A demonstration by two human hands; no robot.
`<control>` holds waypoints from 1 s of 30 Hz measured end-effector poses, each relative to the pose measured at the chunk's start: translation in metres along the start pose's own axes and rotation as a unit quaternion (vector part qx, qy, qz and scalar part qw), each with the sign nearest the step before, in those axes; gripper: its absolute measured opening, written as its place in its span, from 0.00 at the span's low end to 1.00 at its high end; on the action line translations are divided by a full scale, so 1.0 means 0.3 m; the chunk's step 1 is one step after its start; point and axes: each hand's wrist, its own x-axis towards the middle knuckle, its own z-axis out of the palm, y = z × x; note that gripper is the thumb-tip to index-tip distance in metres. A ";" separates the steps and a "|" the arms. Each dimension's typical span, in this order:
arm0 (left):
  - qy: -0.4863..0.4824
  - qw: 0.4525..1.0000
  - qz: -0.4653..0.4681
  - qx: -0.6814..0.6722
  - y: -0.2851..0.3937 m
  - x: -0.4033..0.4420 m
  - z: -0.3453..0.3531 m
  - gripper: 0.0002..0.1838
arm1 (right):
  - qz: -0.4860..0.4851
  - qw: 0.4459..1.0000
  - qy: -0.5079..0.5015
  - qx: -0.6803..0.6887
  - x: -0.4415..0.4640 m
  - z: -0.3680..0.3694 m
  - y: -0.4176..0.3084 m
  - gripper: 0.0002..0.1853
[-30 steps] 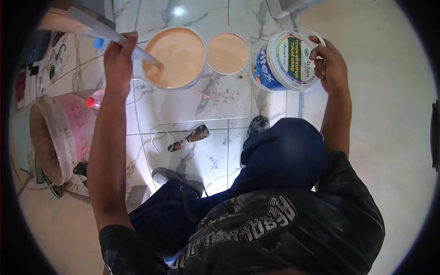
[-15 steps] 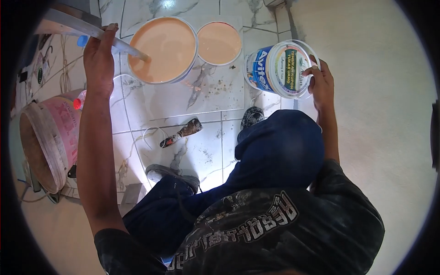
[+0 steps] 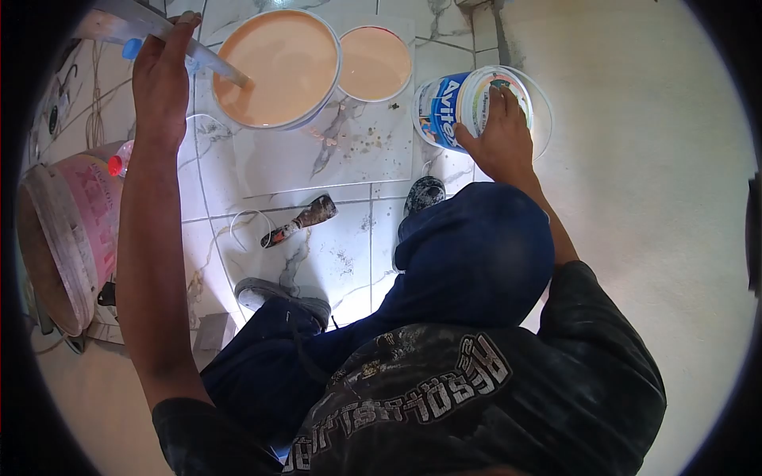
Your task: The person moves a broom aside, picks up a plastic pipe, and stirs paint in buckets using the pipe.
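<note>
My left hand [image 3: 165,75] is closed around a long flat stick [image 3: 213,62] whose tip dips into peach-coloured paint in a large round bucket [image 3: 278,67]. Right beside that bucket lies a round lid [image 3: 375,63], also coated in peach paint. My right hand [image 3: 500,135] rests with spread fingers on the lid of a blue and white Avitex bucket [image 3: 446,111]. The bucket's thin white handle [image 3: 548,103] hangs loose on the right side, outside my fingers.
A scraper [image 3: 302,220] with a dirty blade lies on the tiles near my shoes, beside a thin white loop [image 3: 235,230]. At the left, a pink and white bucket [image 3: 83,214] lies on its side near a red-capped bottle [image 3: 119,161].
My right hand has let go of the white handle and moved onto the Avitex bucket's lid. The handle has dropped to the side. My left hand still holds the stick in the paint.
</note>
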 end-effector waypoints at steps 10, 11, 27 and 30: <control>-0.036 0.999 0.002 0.018 -0.001 0.008 -0.022 0.21 | 0.062 0.987 -0.140 0.046 0.062 -0.035 -0.057 0.41; -0.034 0.999 0.002 0.014 -0.005 0.011 -0.023 0.21 | 0.061 0.988 -0.138 0.042 0.069 -0.033 -0.061 0.41; -0.071 0.997 0.014 -0.035 -0.043 0.021 -0.021 0.22 | -0.045 0.978 -0.196 -0.054 0.073 -0.118 -0.086 0.23; -0.078 0.997 0.007 -0.002 -0.022 0.021 -0.023 0.22 | -0.079 0.986 -0.126 -0.070 0.063 -0.123 -0.069 0.21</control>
